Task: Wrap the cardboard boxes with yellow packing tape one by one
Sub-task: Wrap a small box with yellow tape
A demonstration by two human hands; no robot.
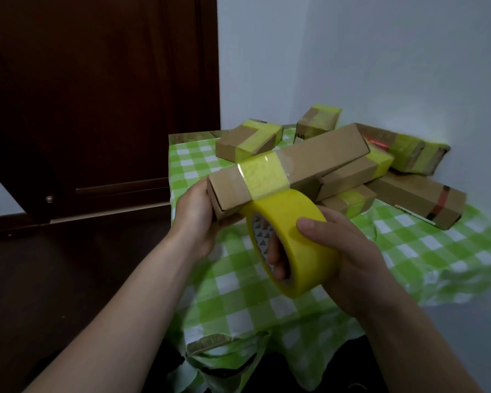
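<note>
The left hand [199, 219] gripped the near end of a long cardboard box [318, 157], its fingers curled under the box and its palm against the end. The box was held above the table and pointed away to the far right, over the pile. A band of yellow tape [264, 177] ran around it close to the held end.

The right hand [349, 251] held the tape roll [298, 245] just below that band, touching the box. Its thumb pressed on the roll's outer face, and its fingers [277, 256] were curled through the core.

A green checked cloth [238, 296] covered the table. On its far side lay a pile of other boxes. A short box [247, 141] lay to the far left and a small box [318, 120] sat farthest back, both with yellow tape on them. A taped box [408, 151] lay against the white wall [380, 52]. A brown box with a red band [420, 197] lay to the right. A dark wooden door [97, 95] stood on the left.
</note>
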